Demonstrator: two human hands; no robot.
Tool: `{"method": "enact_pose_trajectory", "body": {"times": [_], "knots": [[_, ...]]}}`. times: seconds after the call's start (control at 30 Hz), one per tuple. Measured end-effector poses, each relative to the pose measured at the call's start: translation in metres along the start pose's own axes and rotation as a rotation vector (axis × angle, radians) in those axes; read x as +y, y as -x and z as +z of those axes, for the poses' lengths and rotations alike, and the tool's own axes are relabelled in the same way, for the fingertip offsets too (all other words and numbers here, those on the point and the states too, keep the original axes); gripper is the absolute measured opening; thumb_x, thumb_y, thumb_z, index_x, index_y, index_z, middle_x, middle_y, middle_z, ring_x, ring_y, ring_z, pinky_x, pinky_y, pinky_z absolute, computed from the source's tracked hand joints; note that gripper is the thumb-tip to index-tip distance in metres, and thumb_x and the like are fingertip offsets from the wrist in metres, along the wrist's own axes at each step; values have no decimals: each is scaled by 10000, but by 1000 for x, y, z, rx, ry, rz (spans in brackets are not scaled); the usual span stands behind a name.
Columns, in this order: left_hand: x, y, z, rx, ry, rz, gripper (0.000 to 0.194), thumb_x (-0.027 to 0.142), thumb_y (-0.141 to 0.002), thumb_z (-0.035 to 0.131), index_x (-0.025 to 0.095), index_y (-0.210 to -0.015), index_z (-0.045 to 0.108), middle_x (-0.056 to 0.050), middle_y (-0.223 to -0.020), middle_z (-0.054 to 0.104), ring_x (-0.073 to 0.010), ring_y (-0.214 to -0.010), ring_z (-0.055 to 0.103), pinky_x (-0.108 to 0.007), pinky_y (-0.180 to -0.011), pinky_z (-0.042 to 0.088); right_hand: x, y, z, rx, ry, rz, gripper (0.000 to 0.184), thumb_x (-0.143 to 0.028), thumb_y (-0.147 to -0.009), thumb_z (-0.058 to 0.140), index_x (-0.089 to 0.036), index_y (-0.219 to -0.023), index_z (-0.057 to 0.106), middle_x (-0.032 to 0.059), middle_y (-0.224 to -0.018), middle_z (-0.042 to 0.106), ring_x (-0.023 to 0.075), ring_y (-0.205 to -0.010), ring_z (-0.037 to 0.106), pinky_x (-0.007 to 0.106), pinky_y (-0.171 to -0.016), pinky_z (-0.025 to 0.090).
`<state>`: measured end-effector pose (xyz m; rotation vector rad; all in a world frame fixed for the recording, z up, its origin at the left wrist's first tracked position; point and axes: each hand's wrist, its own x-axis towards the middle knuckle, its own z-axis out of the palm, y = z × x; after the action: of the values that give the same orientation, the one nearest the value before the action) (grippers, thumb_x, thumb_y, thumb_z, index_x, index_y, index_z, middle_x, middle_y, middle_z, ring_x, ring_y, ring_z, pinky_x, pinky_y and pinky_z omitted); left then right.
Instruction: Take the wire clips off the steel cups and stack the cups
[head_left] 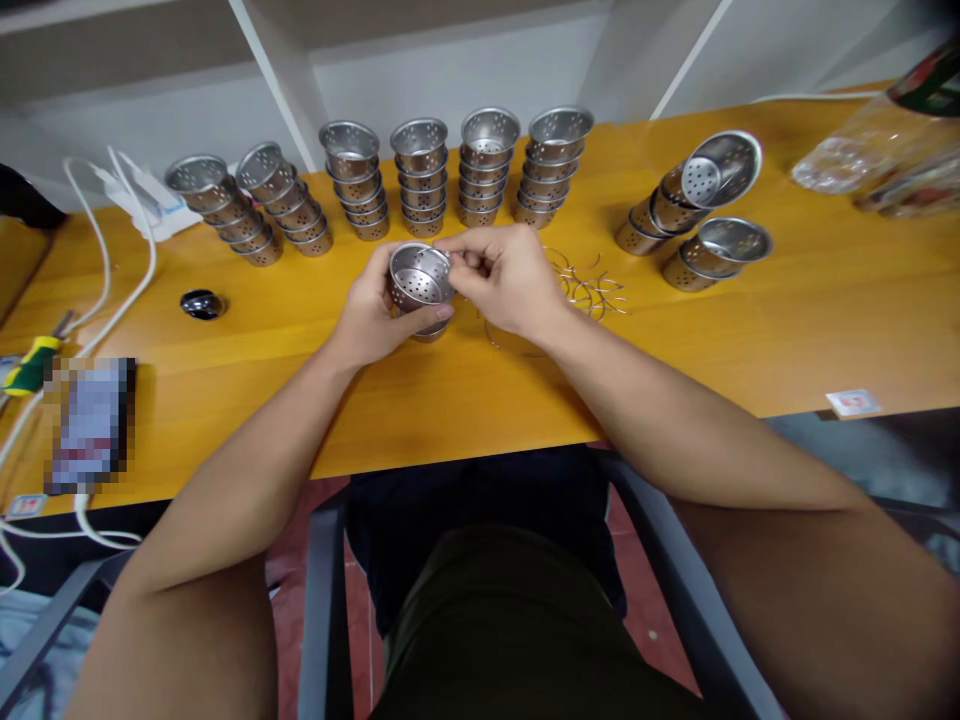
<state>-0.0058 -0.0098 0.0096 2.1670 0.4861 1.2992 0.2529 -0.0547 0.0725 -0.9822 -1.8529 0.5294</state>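
My left hand [375,312] is wrapped round a perforated metal strainer cup [420,274], its mouth tilted toward me. Another cup's base [430,328] shows just beneath it. At the cup's right rim, the fingers of my right hand [510,275] are pinched together; what they hold, if anything, is hidden. Thin curved metal wires [592,290] lie loose on the tabletop beside and partly behind my right hand.
Stacks of perforated cups [420,150] line the back of the wooden table [390,420]. More stand at right, one stack [664,210] leaning. A phone [90,425], white cables [146,270], a screwdriver [34,365] and a black object [202,304] lie left; a plastic bottle [855,150] lies right.
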Motion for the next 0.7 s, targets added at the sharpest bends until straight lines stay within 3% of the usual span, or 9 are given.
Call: {"method": "enact_pose_trajectory", "body": {"times": [0.17,0.33,0.43,0.6,0.7], "knots": [[3,0,1,29,-29,-30,976,871,-979,1048,330,-1681,639,-91,-1468,793,-334,-1377,852,-532,-1278,716,-1,0,2,-9,-25,-3,200,-227,-1089,833,-182,-1254,937,-27,-784,587,172,-760,528,333,-751,478],[2,1,1,6,14,-4,883,790,-1034,1045,355,-1682,632,-82,-1481,802,-293,-1298,862,-468,-1140,747,5,-1,3,-22,-61,-4,237,-157,-1066,795,-178,-1262,927,-32,-788,596,168,-753,532,337,-745,464],[3,1,1,0,-22,0,925,785,-1034,1045,349,-1715,596,-107,-1528,786,-329,-1355,849,-520,-1199,733,7,0,8,13,-70,11,181,-192,-1091,810,-198,-1247,902,-30,-797,597,179,-757,547,349,-755,490],[18,-2,7,-9,-83,-28,1206,853,-830,1163,332,-1742,570,-136,-1603,757,-403,-1464,826,-566,-1259,721,-4,5,19,93,-132,20,205,-332,-1143,839,-280,-1341,819,-52,-766,520,212,-722,521,365,-729,552],[33,-5,13,27,-98,-87,1148,896,-809,1149,299,-1644,635,-127,-1526,794,-409,-1468,825,-560,-1310,694,-14,6,20,108,-147,9,84,-365,-1163,798,-282,-1151,799,-29,-760,525,218,-726,528,375,-719,559]]}}
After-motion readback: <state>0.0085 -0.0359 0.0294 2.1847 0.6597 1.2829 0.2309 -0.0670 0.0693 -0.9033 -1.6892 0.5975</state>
